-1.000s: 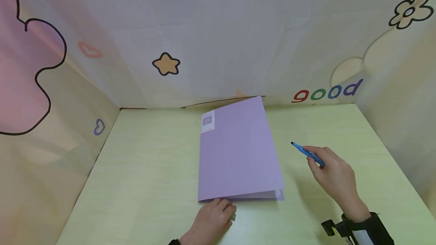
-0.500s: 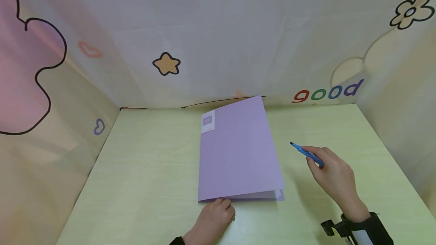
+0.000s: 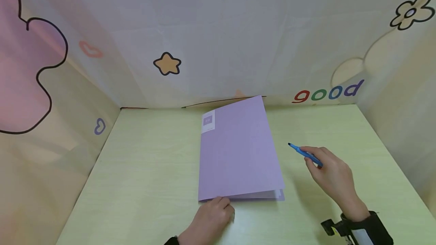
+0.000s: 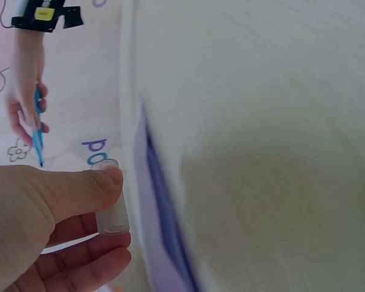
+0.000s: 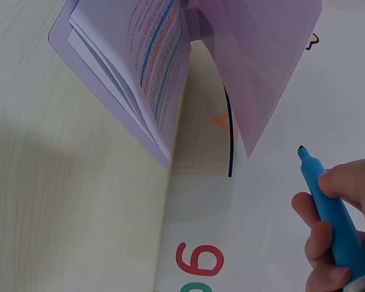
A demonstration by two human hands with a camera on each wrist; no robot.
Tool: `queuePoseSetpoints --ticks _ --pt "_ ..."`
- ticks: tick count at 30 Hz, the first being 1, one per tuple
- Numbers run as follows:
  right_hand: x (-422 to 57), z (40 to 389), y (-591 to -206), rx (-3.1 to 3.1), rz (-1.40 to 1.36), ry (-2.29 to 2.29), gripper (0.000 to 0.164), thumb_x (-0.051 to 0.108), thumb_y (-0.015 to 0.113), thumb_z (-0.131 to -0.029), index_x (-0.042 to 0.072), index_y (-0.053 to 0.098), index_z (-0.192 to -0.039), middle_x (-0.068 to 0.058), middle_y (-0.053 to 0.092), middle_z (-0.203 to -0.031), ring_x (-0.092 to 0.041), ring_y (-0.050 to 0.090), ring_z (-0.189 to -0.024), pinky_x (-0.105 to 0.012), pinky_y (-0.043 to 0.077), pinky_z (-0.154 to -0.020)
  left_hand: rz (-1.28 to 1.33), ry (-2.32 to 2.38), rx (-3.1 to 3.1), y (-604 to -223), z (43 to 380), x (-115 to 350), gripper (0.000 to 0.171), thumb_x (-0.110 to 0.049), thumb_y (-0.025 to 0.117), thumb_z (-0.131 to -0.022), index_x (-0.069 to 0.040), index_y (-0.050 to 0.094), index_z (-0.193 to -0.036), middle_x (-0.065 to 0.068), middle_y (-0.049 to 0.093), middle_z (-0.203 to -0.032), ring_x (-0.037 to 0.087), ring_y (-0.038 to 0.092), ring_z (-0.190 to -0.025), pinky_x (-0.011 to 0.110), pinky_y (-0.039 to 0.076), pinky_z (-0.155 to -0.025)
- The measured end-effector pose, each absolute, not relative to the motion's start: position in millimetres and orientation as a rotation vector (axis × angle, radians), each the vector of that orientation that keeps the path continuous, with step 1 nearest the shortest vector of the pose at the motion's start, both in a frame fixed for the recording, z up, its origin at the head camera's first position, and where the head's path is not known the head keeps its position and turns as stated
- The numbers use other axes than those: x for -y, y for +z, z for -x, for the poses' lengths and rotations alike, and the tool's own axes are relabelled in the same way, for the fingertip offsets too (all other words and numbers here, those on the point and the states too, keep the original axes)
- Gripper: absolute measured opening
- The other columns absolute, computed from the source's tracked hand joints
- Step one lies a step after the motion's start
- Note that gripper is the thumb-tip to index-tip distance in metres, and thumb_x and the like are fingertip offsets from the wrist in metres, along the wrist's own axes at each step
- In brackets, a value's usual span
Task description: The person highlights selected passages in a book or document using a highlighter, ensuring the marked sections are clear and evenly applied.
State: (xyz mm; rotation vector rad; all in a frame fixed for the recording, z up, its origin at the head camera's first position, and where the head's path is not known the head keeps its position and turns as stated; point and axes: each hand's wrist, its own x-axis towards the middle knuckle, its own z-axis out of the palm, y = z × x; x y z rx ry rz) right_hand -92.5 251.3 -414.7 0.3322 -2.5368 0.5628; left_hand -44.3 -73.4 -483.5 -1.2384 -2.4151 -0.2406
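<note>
A purple folder (image 3: 238,150) stands on the table with its front cover slightly raised. Its inside shows in the right wrist view, where printed pages (image 5: 149,67) bear blue and red lines. My right hand (image 3: 332,177), off to the folder's right, holds a blue marker (image 5: 334,225) with its dark tip bare and pointing away. At the folder's lower edge is my left hand (image 3: 211,218). Between its thumb and fingers it pinches a small clear cap (image 4: 112,213), which the hand hides in the head view.
The pale green table (image 3: 150,162) ends at a printed cloth (image 3: 204,29) behind and on both sides. The folder's top reaches this back cloth. A black wrist strap (image 3: 368,228) sits on the right wrist.
My left hand has turned slightly, and the cap that showed at its side is now covered. The right hand has drifted a little left with the marker. The folder stays put.
</note>
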Motion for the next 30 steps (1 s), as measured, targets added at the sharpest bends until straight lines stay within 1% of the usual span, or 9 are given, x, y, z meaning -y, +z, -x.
queuePoseSetpoints --ticks 1,5,8,11,16,23,30 --pt "-251.2 92.5 -414.6 2.541 -0.333 0.563 0.035 0.006 0.069 -0.072 0.017 0.064 -0.105 -0.003 0.063 -0.087 -0.008 0.044 -0.054 -0.023 0.031 -0.036 1.231 -0.244 2.407 -479.6 44.7 73.9 0.016 -0.01 0.071 -0.064 -0.019 0.059 -0.068 -0.006 0.051 -0.074 0.009 0.047 -0.067 0.013 0.036 -0.052" --pt "-250.6 93.7 -413.5 2.534 -0.348 0.56 0.035 0.006 0.069 -0.072 0.017 0.064 -0.105 -0.003 0.063 -0.087 -0.008 0.044 -0.054 -0.022 0.031 -0.036 1.189 -0.274 2.375 -465.0 47.3 75.4 0.013 -0.013 0.072 -0.066 -0.018 0.06 -0.07 -0.007 0.051 -0.073 0.009 0.044 -0.063 0.011 0.034 -0.05" --pt "-249.9 95.1 -412.3 2.516 -0.373 0.55 0.036 0.006 0.069 -0.072 0.018 0.064 -0.105 -0.002 0.063 -0.086 -0.007 0.043 -0.053 -0.022 0.03 -0.035 1.149 -0.337 2.355 -454.0 50.4 77.4 0.013 -0.012 0.073 -0.067 -0.016 0.062 -0.072 -0.007 0.052 -0.072 0.008 0.045 -0.062 0.01 0.037 -0.05" --pt "-248.5 96.4 -411.8 2.509 -0.391 0.543 0.036 0.007 0.069 -0.072 0.019 0.064 -0.105 0.0 0.062 -0.086 -0.006 0.042 -0.054 -0.022 0.029 -0.036 1.107 -0.396 2.335 -443.4 55.5 80.8 0.016 -0.007 0.074 -0.065 -0.014 0.062 -0.074 -0.006 0.052 -0.072 0.007 0.046 -0.062 0.009 0.038 -0.051" --pt "-245.0 98.5 -412.0 2.503 -0.436 0.538 0.034 0.01 0.069 -0.073 0.021 0.064 -0.106 0.004 0.062 -0.087 -0.005 0.042 -0.054 -0.021 0.029 -0.036 1.034 -0.45 2.351 -431.3 68.5 89.5 0.018 -0.007 0.076 -0.065 -0.014 0.063 -0.076 -0.006 0.053 -0.073 0.008 0.046 -0.063 0.01 0.039 -0.05" --pt "-236.4 103.2 -410.4 2.482 -0.539 0.512 0.03 0.013 0.068 -0.074 0.019 0.065 -0.104 0.004 0.061 -0.084 -0.003 0.043 -0.054 -0.02 0.033 -0.038 0.945 -0.496 2.415 -429.9 90.5 101.5 0.019 -0.007 0.077 -0.066 -0.013 0.065 -0.079 -0.004 0.055 -0.076 0.009 0.047 -0.065 0.017 0.043 -0.049" --pt "-228.1 106.9 -404.5 2.459 -0.629 0.49 0.029 0.014 0.067 -0.074 0.02 0.065 -0.102 0.008 0.058 -0.079 -0.002 0.038 -0.052 -0.019 0.031 -0.038 0.956 -0.509 2.41 -432.0 103.6 100.3 0.015 -0.005 0.072 -0.07 -0.012 0.065 -0.081 -0.003 0.055 -0.077 0.01 0.047 -0.066 0.02 0.044 -0.051"
